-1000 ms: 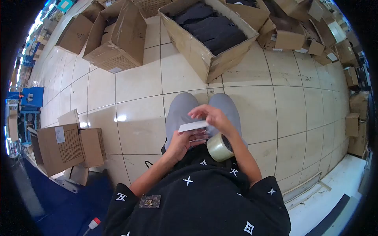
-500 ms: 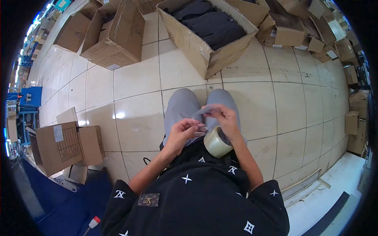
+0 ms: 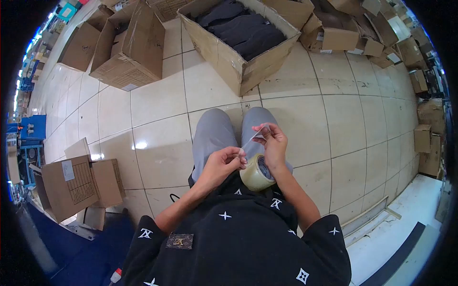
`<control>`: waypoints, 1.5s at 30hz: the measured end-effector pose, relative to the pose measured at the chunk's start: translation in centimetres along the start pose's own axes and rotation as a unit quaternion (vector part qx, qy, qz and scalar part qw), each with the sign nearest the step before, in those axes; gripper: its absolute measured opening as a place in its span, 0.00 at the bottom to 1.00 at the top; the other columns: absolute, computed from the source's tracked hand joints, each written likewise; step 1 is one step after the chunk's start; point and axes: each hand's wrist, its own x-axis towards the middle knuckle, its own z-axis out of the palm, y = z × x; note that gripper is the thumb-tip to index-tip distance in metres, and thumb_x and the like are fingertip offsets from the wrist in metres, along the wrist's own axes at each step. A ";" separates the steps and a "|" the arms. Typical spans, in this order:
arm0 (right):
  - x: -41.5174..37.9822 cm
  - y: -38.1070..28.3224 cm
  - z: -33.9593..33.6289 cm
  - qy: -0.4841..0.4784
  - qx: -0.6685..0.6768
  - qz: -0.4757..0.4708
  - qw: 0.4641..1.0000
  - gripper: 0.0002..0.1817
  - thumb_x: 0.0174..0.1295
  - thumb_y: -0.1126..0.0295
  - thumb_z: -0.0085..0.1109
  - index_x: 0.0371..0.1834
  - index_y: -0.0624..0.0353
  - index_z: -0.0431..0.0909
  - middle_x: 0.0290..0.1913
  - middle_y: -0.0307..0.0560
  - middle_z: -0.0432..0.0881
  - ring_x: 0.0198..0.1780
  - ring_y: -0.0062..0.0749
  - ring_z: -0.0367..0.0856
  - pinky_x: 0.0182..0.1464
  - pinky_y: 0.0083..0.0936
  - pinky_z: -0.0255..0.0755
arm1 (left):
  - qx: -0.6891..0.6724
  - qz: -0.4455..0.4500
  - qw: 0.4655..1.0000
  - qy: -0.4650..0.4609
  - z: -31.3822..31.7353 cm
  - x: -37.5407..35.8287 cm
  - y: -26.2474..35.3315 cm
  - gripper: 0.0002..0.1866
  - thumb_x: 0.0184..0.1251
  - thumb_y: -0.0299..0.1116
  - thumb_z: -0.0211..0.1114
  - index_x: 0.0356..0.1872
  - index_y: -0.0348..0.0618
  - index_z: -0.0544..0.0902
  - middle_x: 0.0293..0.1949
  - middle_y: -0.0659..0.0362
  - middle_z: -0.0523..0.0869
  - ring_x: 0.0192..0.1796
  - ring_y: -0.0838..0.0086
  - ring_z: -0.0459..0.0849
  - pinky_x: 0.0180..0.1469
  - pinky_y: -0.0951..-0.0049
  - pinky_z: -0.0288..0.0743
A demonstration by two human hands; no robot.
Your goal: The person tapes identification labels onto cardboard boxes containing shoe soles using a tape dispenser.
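Observation:
Above my lap, my left hand (image 3: 223,164) pinches one end of a thin, clear strip (image 3: 250,140), which looks like tape. Its other end is between the thumb and fingers of my right hand (image 3: 273,144), a little higher and to the right. A wide roll of clear tape (image 3: 253,178) rests at my lap, just below my right hand and against its wrist. Grey trousers (image 3: 214,131) cover my knees beneath the hands.
An open carton (image 3: 214,55) of dark, flat pieces stands ahead on the tiled floor (image 3: 160,119). More cartons (image 3: 136,52) stand at the upper left and upper right (image 3: 338,40). Another open carton (image 3: 71,183) lies at the left, near a blue surface (image 3: 95,252).
The strip now stretches more tautly between my hands. My right hand has turned, its fingers raised. The whole view has shifted slightly, with floor and cartons moved left.

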 end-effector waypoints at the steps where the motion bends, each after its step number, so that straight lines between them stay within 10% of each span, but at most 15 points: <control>1: 0.1 0.2 -0.1 0.003 0.004 0.003 1.000 0.07 0.69 0.71 0.58 0.45 0.63 0.79 0.40 0.48 0.85 0.45 0.36 0.86 0.40 0.32 0.84 | 0.013 -0.001 1.000 0.002 0.2 -0.1 0.2 0.10 0.73 0.25 0.55 0.51 0.31 0.78 0.39 0.59 0.84 0.42 0.77 0.83 0.50 0.75 0.78; 19: 1.1 3.3 -1.1 0.056 -0.069 0.134 0.987 0.09 0.71 0.74 0.52 0.49 0.64 0.77 0.40 0.47 0.82 0.39 0.34 0.84 0.33 0.33 0.83 | 0.096 -0.005 0.995 0.033 0.9 -1.0 0.0 0.07 0.69 0.23 0.58 0.44 0.31 0.80 0.37 0.58 0.85 0.43 0.78 0.84 0.49 0.75 0.78; 21: 3.3 4.2 -4.0 0.293 0.013 0.145 0.945 0.08 0.70 0.74 0.51 0.46 0.66 0.77 0.38 0.49 0.81 0.33 0.34 0.83 0.31 0.30 0.83 | 0.155 0.080 0.984 0.027 1.7 -4.6 1.4 0.05 0.70 0.22 0.57 0.42 0.32 0.80 0.37 0.58 0.85 0.43 0.77 0.84 0.49 0.74 0.78; 23: 1.3 3.6 -3.7 0.196 -0.094 0.081 0.973 0.06 0.69 0.73 0.53 0.43 0.64 0.77 0.39 0.50 0.82 0.31 0.32 0.83 0.32 0.27 0.81 | 0.155 0.104 0.982 0.036 2.0 -6.0 1.8 0.05 0.70 0.20 0.56 0.41 0.34 0.79 0.37 0.58 0.85 0.42 0.76 0.84 0.50 0.74 0.78; 26: -0.4 5.0 -1.1 -0.263 -0.076 0.084 0.958 0.06 0.67 0.73 0.55 0.44 0.61 0.78 0.39 0.46 0.82 0.35 0.27 0.82 0.39 0.25 0.79 | 0.044 0.079 0.987 0.131 -0.1 -6.1 1.7 0.04 0.70 0.20 0.55 0.41 0.36 0.78 0.37 0.58 0.85 0.42 0.76 0.84 0.51 0.74 0.78; 27: 0.0 7.5 -1.8 -0.283 -0.341 -0.216 0.870 0.07 0.64 0.74 0.56 0.44 0.60 0.79 0.39 0.40 0.82 0.41 0.22 0.81 0.47 0.22 0.75 | 0.022 0.113 0.986 0.120 -0.8 -5.6 1.7 0.04 0.70 0.20 0.56 0.42 0.36 0.78 0.39 0.57 0.85 0.42 0.77 0.84 0.50 0.74 0.78; 28: 0.2 7.6 -1.7 -0.275 -0.139 0.059 0.950 0.09 0.65 0.74 0.56 0.46 0.60 0.79 0.41 0.37 0.83 0.46 0.21 0.79 0.52 0.23 0.73 | 0.029 0.147 0.984 0.096 -1.4 -5.2 2.1 0.04 0.70 0.20 0.57 0.42 0.35 0.78 0.40 0.57 0.85 0.43 0.77 0.84 0.51 0.74 0.78; 30: 0.2 5.1 -1.2 -0.267 -0.116 0.130 0.948 0.11 0.70 0.69 0.54 0.51 0.61 0.77 0.44 0.39 0.83 0.48 0.24 0.81 0.50 0.23 0.76 | 0.050 0.175 0.980 0.078 -1.3 -4.8 3.3 0.04 0.69 0.21 0.58 0.42 0.35 0.78 0.40 0.57 0.85 0.44 0.76 0.85 0.51 0.74 0.78; 37: 5.4 -0.5 4.4 -0.236 0.010 0.053 0.970 0.17 0.74 0.61 0.52 0.57 0.61 0.72 0.47 0.44 0.82 0.43 0.32 0.84 0.50 0.33 0.80 | 0.274 0.196 0.941 0.024 -0.6 -4.5 7.5 0.04 0.65 0.24 0.65 0.38 0.35 0.81 0.37 0.57 0.87 0.43 0.76 0.86 0.47 0.74 0.80; 41: 6.3 0.5 10.6 -0.391 -0.070 0.098 0.912 0.13 0.74 0.63 0.51 0.53 0.60 0.73 0.44 0.38 0.78 0.46 0.24 0.78 0.47 0.28 0.78 | 0.376 0.192 0.904 -0.067 0.0 -5.3 10.4 0.06 0.64 0.26 0.69 0.38 0.37 0.83 0.35 0.59 0.88 0.42 0.78 0.86 0.47 0.74 0.79; 45: 1.1 3.4 11.5 -0.665 -0.132 0.141 0.721 0.14 0.73 0.62 0.54 0.51 0.61 0.73 0.43 0.37 0.78 0.45 0.20 0.76 0.46 0.22 0.75 | 0.296 0.161 0.940 -0.044 0.0 -7.9 11.7 0.04 0.63 0.26 0.69 0.37 0.39 0.85 0.33 0.60 0.88 0.38 0.76 0.86 0.43 0.74 0.79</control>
